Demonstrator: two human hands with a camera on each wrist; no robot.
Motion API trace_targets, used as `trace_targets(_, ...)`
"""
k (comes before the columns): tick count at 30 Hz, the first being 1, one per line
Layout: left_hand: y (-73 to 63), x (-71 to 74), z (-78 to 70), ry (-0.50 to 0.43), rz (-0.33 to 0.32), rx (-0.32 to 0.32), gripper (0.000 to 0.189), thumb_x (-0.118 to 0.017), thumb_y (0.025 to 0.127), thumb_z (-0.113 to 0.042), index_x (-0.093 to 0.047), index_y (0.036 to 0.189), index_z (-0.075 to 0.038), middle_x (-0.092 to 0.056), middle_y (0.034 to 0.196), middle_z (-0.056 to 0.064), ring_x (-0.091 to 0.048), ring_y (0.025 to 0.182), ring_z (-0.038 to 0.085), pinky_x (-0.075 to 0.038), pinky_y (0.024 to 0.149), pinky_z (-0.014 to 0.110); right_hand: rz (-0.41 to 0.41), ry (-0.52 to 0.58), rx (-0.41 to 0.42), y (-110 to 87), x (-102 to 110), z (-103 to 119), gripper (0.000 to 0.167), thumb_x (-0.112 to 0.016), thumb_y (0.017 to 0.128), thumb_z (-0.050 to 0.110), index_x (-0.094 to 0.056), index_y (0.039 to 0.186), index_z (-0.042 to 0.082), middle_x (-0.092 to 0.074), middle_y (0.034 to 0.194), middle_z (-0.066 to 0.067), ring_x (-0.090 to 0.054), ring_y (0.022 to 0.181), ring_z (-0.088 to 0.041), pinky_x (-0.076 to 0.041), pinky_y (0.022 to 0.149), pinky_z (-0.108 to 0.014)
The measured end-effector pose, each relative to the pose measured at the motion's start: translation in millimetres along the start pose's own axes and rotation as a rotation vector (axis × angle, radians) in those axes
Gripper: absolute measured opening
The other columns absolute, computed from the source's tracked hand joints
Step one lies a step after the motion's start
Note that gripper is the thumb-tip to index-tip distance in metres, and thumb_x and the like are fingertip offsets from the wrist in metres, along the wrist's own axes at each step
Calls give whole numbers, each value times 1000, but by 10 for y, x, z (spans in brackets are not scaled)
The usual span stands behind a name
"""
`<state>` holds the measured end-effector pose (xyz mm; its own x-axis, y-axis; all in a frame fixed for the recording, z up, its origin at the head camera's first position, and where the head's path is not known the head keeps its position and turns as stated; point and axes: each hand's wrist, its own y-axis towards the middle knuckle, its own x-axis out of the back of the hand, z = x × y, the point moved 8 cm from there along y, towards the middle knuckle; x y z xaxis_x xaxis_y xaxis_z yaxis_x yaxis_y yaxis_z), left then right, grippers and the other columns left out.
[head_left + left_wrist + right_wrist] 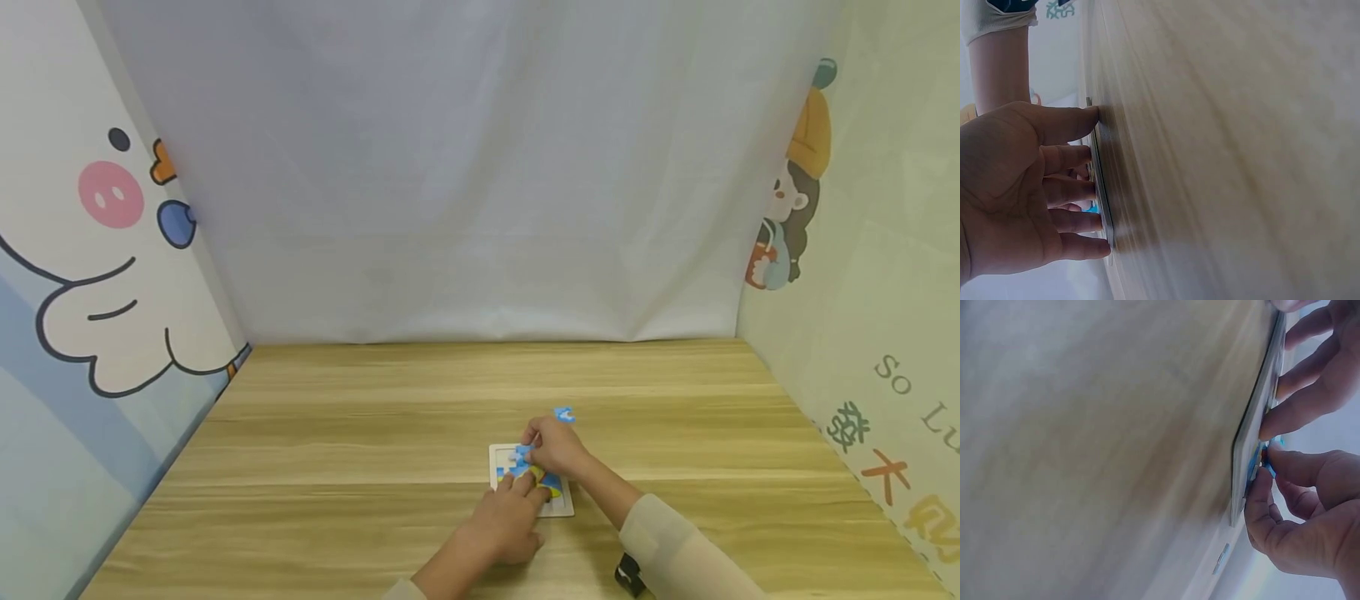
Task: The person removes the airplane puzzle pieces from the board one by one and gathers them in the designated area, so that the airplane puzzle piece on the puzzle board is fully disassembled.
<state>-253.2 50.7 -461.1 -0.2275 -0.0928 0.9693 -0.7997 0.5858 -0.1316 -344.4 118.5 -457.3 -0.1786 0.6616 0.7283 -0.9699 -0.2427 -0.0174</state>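
A jigsaw puzzle in a shallow white-rimmed tray [492, 455] lies on the table, with blue and yellow pieces in it. My left hand [508, 523] rests its outstretched fingertips on the pieces and the tray's near side. At the tray's far right, my right hand [557, 447] pinches a blue puzzle piece [1270, 469] between thumb and fingers, low against the puzzle. The hands hide much of the picture. Pale tray bottom shows at the far left corner. Beyond the right hand, a loose blue-and-white puzzle piece [565, 414] lies on the table.
The wood-grain table [337, 433] stretches to both sides of the tray. A grey-white curtain [450, 183] hangs behind it, and printed cartoon panels stand left and right. Beside the right sleeve is a small black object [628, 575], partly hidden.
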Motion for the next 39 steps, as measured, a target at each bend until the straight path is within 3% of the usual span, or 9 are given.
trace_targets(4, -2, 3, 2, 7, 5, 6, 58, -69, 82, -31, -49, 134, -15, -37, 143, 12, -37, 126, 40, -40, 94, 52, 3, 21, -4, -4, -1, 8, 16, -69, 74, -7, -59, 78, 5, -52, 72, -3, -50, 68, -17, -44, 56, -28)
trace_targets(13, 7, 12, 3, 13, 2, 4, 57, -69, 82, -32, -51, 133, -15, -39, 141, 12, -38, 125, 39, -41, 93, 52, 3, 97, 11, 25, 11, -46, 15, -69, 74, -6, -61, 79, 5, -53, 76, -3, -50, 74, -19, -45, 65, -32)
trace_targets(21, 5, 5, -5, 15, 14, 3, 57, -69, 82, -33, -50, 133, -14, -39, 141, 12, -37, 126, 39, -40, 93, 51, 11, 139, 17, 22, -2, -65, 14, -68, 75, -8, -61, 80, 3, -53, 72, -3, -50, 68, -17, -44, 57, -28)
trace_targets(39, 23, -25, 5, 26, 6, 7, 55, -68, 82, -32, -51, 132, -16, -40, 140, 11, -38, 125, 37, -41, 93, 50, 14, 68, 20, -4, 21, -22, 17, -62, 74, -11, -60, 79, 5, -52, 72, -3, -49, 68, -17, -43, 57, -28)
